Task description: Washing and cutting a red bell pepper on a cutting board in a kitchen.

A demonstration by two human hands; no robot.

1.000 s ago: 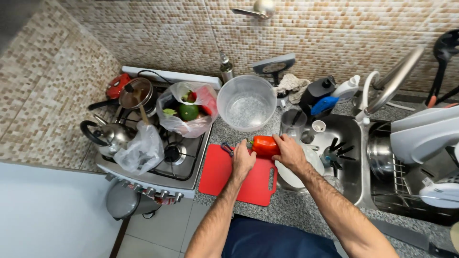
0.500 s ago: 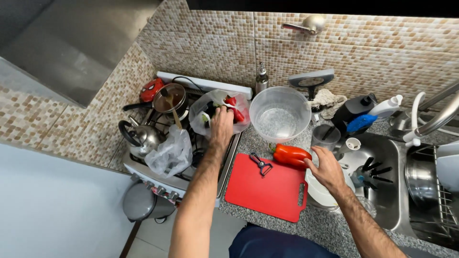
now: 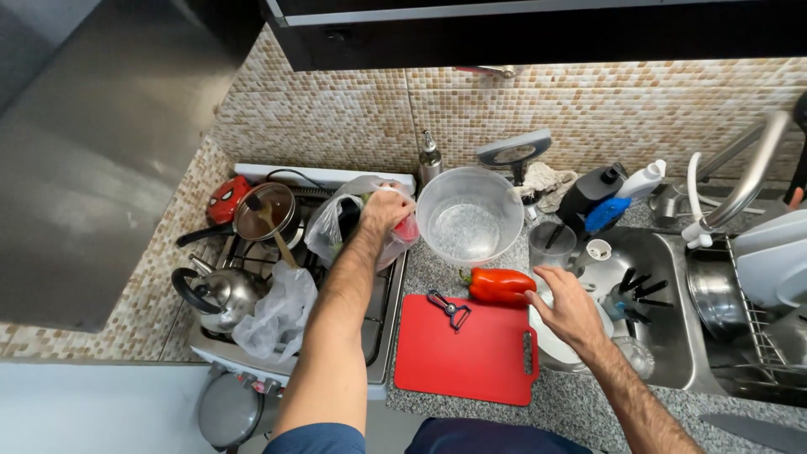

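left hand point(image 3: 385, 210) has moved off the red board point(image 3: 465, 353) since a second ago and now sits closed in the plastic bag of vegetables point(image 3: 357, 220) on the stove; what it grips is hidden. right hand point(image 3: 567, 307) open, fingers spread, just beside the red pepper point(image 3: 501, 286). peeler point(image 3: 450, 308) lies on the board. surface crowded; the sink edge is close on the right.

1 head-worn view looks steeply down from above the flat red plastic cutting board point(image 3: 462, 353), lower centre; tiled wall fills the upper frame.
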